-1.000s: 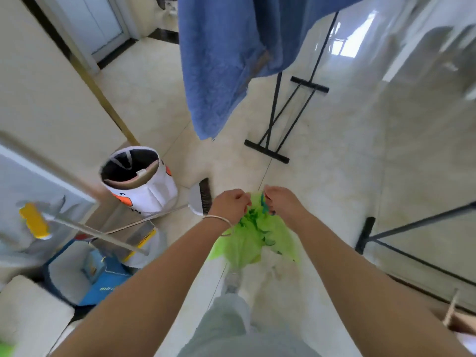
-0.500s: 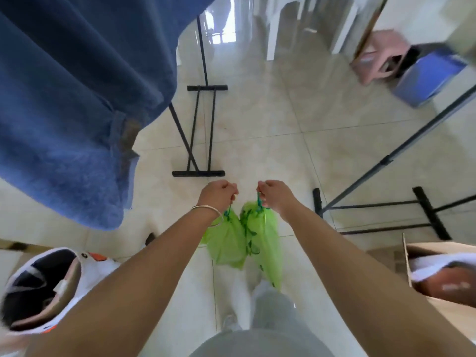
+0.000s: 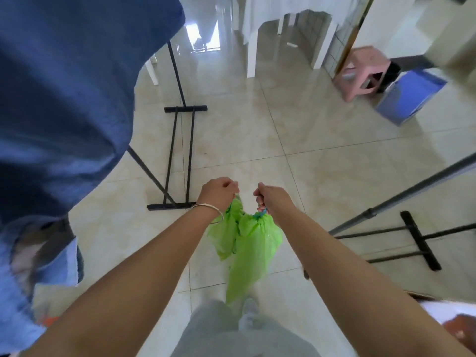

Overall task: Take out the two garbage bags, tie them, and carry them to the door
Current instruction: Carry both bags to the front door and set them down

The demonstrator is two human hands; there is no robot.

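Note:
Two light green garbage bags hang in front of me over the tiled floor. My left hand (image 3: 218,191), with a thin bangle on its wrist, grips the top of the smaller left bag (image 3: 225,235). My right hand (image 3: 270,195) grips the blue-green drawstring at the gathered neck of the larger right bag (image 3: 253,251). The two bags touch side by side. Both hands are at the same height, a short gap between them. My grey trouser legs show below the bags.
A blue towel (image 3: 64,99) hangs from a black drying rack (image 3: 180,155) on the left. A second rack (image 3: 412,233) stands at right. Farther off are white table legs (image 3: 252,47), a pink stool (image 3: 360,70) and a blue bin (image 3: 409,95). A cardboard box corner (image 3: 450,320) lies bottom right.
I have turned right, so the white bin and broom have left the view. The hands have drawn apart, each now with its own bag, and the stool and blue bin look nearer.

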